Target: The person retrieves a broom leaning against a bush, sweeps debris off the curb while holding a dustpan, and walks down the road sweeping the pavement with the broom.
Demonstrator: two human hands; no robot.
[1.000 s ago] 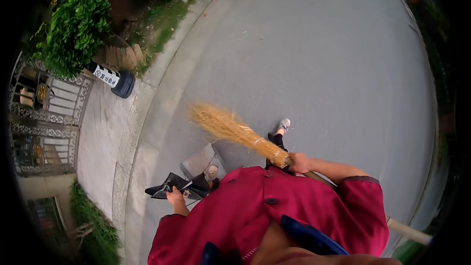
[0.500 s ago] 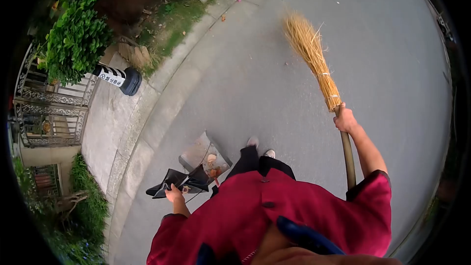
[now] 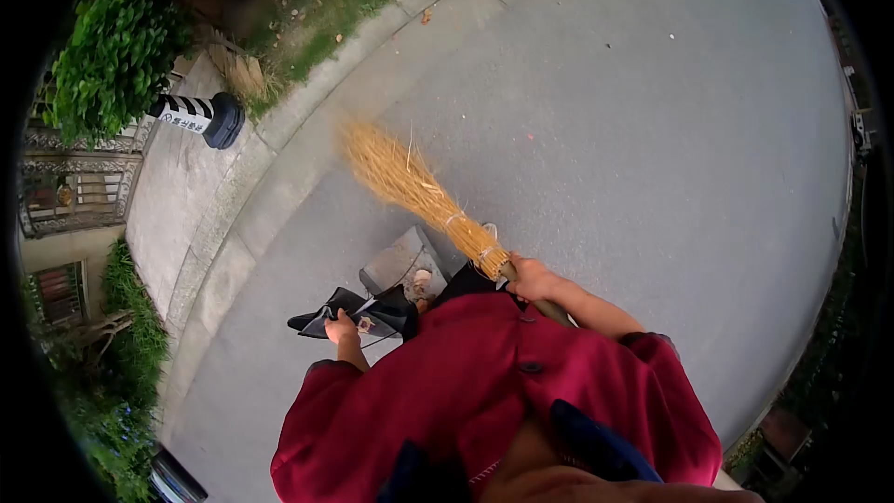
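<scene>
Head view looks past a dark red short-sleeved top (image 3: 466, 354) to both hands: the left hand (image 3: 342, 326) is closed around a folded glossy black item (image 3: 396, 314), the right hand (image 3: 534, 278) around the brown handle (image 3: 557, 314) of a yellow straw broom (image 3: 428, 202). Just beyond the black item, a flat grey dustpan (image 3: 386, 265) bears pale brown scraps (image 3: 423, 280). The broom slants over grey road (image 3: 652, 177), bristle tips blurred, toward a pale concrete kerb (image 3: 237, 179); farther stands a black-and-white bollard (image 3: 216, 120).

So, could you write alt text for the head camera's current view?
Someone in a dark red top grips a straw broom in the right hand. The left hand holds a black item near a grey dustpan, with grey road below.
</scene>
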